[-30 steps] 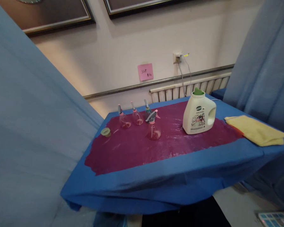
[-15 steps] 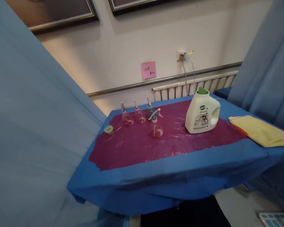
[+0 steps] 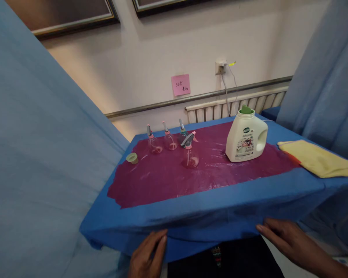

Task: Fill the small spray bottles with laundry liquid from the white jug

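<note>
My left hand [image 3: 147,255] is at the bottom, in front of the hanging front of the blue tablecloth [image 3: 220,204]. Its thumb and forefinger point right, a little apart, with nothing visible in them. On the right, my right hand [image 3: 284,239] reaches in near the same hanging cloth, thumb stretched out and other fingers bent and partly hidden. Whether either touches the cloth I cannot tell. Beyond them stand a clear spray bottle [image 3: 191,157] with a grey and pink trigger, several similar bottles behind it, and a cream detergent jug [image 3: 245,141] with a green spout.
A wet, dark red patch [image 3: 162,185] spreads over the cloth beneath the bottles. A small pale green cap [image 3: 132,158] lies at the left; a folded yellow cloth [image 3: 319,158] lies at the right. Blue curtains [image 3: 40,154] hang at both sides. A radiator [image 3: 203,112] runs along the wall.
Both my hands have come into view at the table's front edge. The things on the table have not moved; the view has shifted slightly.
</note>
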The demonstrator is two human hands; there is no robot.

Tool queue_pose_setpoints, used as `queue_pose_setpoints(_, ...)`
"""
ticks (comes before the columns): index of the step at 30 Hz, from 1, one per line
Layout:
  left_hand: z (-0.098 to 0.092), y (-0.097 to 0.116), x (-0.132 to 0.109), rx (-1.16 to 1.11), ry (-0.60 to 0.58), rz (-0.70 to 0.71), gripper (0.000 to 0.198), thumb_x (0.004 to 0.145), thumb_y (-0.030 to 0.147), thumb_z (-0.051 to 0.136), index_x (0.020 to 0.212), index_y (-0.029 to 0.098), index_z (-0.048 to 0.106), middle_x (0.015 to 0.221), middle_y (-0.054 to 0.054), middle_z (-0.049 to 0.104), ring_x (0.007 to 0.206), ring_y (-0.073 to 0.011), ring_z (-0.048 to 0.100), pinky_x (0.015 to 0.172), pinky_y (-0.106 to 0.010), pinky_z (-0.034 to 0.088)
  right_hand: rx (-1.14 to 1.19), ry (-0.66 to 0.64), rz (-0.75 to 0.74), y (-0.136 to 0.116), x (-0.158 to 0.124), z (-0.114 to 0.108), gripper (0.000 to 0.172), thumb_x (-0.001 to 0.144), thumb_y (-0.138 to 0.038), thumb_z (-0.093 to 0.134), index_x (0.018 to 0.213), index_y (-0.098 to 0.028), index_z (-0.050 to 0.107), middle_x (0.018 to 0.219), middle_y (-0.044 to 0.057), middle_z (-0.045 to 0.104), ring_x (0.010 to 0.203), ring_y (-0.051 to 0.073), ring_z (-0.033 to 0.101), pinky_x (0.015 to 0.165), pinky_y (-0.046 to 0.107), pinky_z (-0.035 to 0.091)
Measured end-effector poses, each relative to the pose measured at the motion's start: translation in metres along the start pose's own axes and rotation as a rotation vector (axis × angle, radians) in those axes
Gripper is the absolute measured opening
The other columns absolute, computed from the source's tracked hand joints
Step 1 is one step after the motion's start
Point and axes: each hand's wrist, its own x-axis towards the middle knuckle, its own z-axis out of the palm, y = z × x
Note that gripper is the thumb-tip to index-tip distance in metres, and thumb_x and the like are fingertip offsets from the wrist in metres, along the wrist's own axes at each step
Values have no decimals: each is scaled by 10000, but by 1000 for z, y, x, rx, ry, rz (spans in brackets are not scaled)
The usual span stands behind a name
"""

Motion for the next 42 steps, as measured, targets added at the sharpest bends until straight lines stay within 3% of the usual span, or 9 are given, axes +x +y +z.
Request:
queue_pose_setpoints(4, 26, 19, 91, -155, 120, 147, 251, 1071, 415, 740, 1295, 366, 844, 1147, -56, 866, 984, -266, 836, 940, -420, 713, -1, 131, -325, -70, 65, -35, 556, 1138, -596, 567, 694, -266, 511, 635, -2, 557, 590, 186, 552, 626, 347, 404)
queue_pose_setpoints(7, 56, 33, 167, -314, 218, 100, 395, 1098, 488, 718, 1441, 299, 768, 1307, -106, 820, 1142, -267, 800, 1030, -425, 662, 6, 181, -531, -118, 127, -49, 563, 1140, -598, 586, 699, -249, 554, 636, -15, 568, 584, 155, 523, 613, 329, 357)
queue_pose_setpoints(11, 105, 28, 247, -553, 355, 24, 460, 1133, 601, 648, 1404, 242, 745, 1379, -139, 783, 1285, -284, 756, 1136, -443, 594, 159, 318, -584, -157, 212, -40, 574, 1110, -631, 598, 690, -245, 533, 616, -40, 518, 586, 132, 447, 605, 307, 341)
queue_pose_setpoints(14, 134, 11, 278, -598, 366, 58, 522, 1141, 662, 601, 1383, 217, 728, 1336, -151, 783, 1266, -293, 759, 1140, -457, 583, 270, 491, -537, -167, 260, -18, 569, 1093, -656, 591, 704, -246, 530, 628, -50, 487, 607, 128, 429, 620, 302, 344)
queue_pose_setpoints(19, 158, -16, 281, -599, 165, 26, 589, 1091, 617, 700, 1535, 236, 633, 1571, -177, 685, 1467, -339, 671, 1253, -502, 521, 272, 582, -484, -152, 296, 19, 490, 1106, -570, 593, 742, -242, 577, 661, -29, 573, 628, 142, 498, 671, 313, 388)
queue_pose_setpoints(24, 157, -17, 270, -404, -124, 86, 693, 992, 460, 823, 1602, 242, 576, 1628, -155, 658, 1536, -389, 614, 1320, -593, 461, 166, 515, -650, -137, 294, 28, 275, 1132, -397, 629, 912, -243, 687, 823, 24, 728, 767, 193, 647, 771, 346, 475)
queue_pose_setpoints(29, 161, -4, 265, -335, -96, 128, 563, 1019, 375, 767, 1543, 251, 600, 1521, -124, 707, 1424, -358, 679, 1259, -562, 523, 114, 491, -757, -135, 292, 26, 178, 1129, -305, 664, 962, -250, 688, 859, 17, 724, 778, 194, 660, 754, 349, 488)
queue_pose_setpoints(35, 169, -11, 265, -387, -114, 131, 730, 882, 160, 729, 1586, 235, 552, 1580, -134, 669, 1476, -358, 650, 1303, -577, 492, 130, 497, -749, -132, 296, 27, 102, 1114, -284, 666, 1035, -250, 720, 926, 37, 761, 843, 214, 712, 787, 357, 537)
queue_pose_setpoints(42, 174, -23, 272, -386, 37, 95, 741, 918, 228, 807, 1611, 241, 547, 1567, -154, 684, 1463, -340, 664, 1288, -570, 505, 211, 483, -685, -129, 300, 33, 132, 1111, -333, 660, 1095, -243, 755, 987, 63, 792, 861, 228, 743, 799, 367, 584)
